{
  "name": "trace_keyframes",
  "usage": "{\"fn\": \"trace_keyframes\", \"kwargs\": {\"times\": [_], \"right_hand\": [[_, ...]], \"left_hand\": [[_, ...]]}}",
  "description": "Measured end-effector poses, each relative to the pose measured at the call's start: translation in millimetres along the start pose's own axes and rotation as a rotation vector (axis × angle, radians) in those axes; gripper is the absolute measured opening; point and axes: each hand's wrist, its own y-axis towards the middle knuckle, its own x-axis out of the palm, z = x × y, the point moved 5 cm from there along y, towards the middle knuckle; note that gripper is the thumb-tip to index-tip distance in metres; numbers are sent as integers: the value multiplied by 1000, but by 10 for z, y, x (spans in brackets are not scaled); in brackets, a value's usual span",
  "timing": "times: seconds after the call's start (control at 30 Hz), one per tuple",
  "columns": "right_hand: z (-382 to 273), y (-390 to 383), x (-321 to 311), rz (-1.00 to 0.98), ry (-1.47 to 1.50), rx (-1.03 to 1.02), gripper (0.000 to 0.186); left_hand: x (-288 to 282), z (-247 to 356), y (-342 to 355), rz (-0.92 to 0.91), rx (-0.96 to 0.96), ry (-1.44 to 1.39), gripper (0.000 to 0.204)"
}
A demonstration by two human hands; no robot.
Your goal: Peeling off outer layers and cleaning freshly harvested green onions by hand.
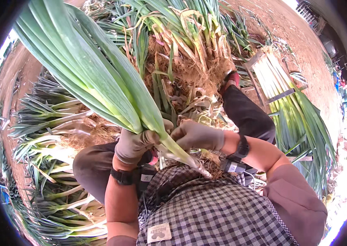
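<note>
A large leek slants across my front, its broad green leaves fanning to the upper left. Its pale stalk and brown roots point toward my apron. My gloved left hand is wrapped round the stalk where the leaves begin. Just to the right, my gloved right hand is curled with its fingertips close against the stalk. Whatever its fingers pinch, if anything, is hidden behind the glove.
Loose leeks lie piled on my left. A heap of unpeeled leeks with roots lies ahead. On the right, cleaned leeks rest in a rack under a metal bar. Peelings litter the ground between my feet.
</note>
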Motion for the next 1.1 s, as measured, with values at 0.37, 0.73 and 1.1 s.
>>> {"fn": "trace_keyframes", "kwargs": {"times": [0.37,0.73,1.1], "right_hand": [[441,-375,109,-228,196,-180,44],[-364,-486,427,-138,77,-325,62],[369,-1891,190,38,-146,-180,32]], "left_hand": [[-19,144,20,268,256,140,58],[-287,140,102,457,307,13,16],[-1516,508,-293,1057,430,-12,11]]}}
